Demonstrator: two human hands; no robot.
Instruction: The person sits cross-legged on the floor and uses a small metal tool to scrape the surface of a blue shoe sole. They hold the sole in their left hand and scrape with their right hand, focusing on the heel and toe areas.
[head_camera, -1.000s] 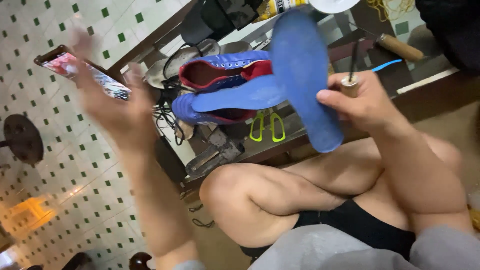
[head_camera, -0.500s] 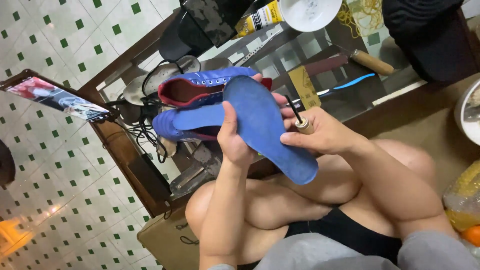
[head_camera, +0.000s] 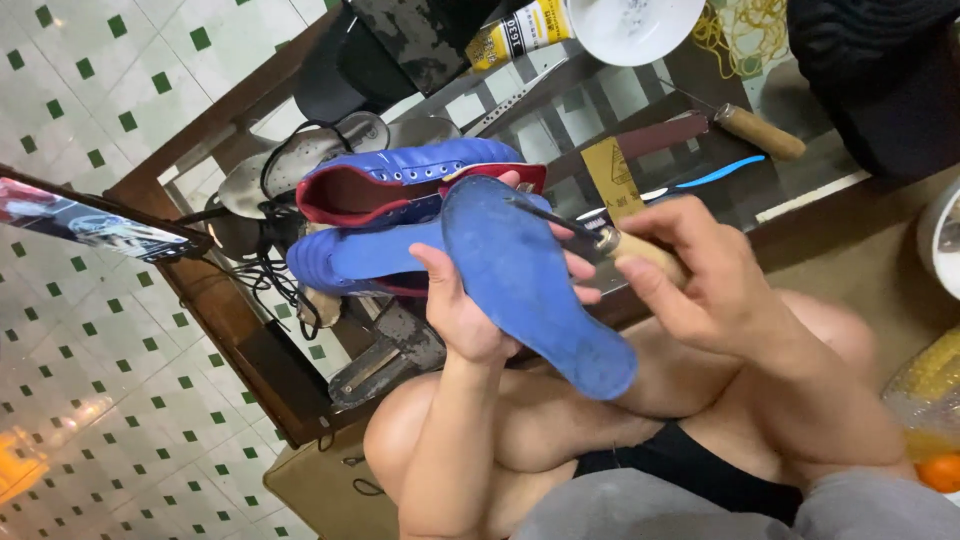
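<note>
the left hand (head_camera: 465, 315) grips a blue insole (head_camera: 525, 285) from behind. the right hand (head_camera: 700, 270) is closed on a wooden-handled tool (head_camera: 625, 247) — tip on the insole, just in front of the blue shoe (head_camera: 400, 215).

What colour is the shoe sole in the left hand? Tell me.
Blue, scuffed sole, held by the left hand; head view.

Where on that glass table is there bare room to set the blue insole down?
Bare glass lies between the wooden-handled knife and the table's right wooden edge, beside the thin blue strip. The left end is crowded: blue shoe, sandals, black cords. The left hand holds the insole; the right hand grips an awl.
</note>
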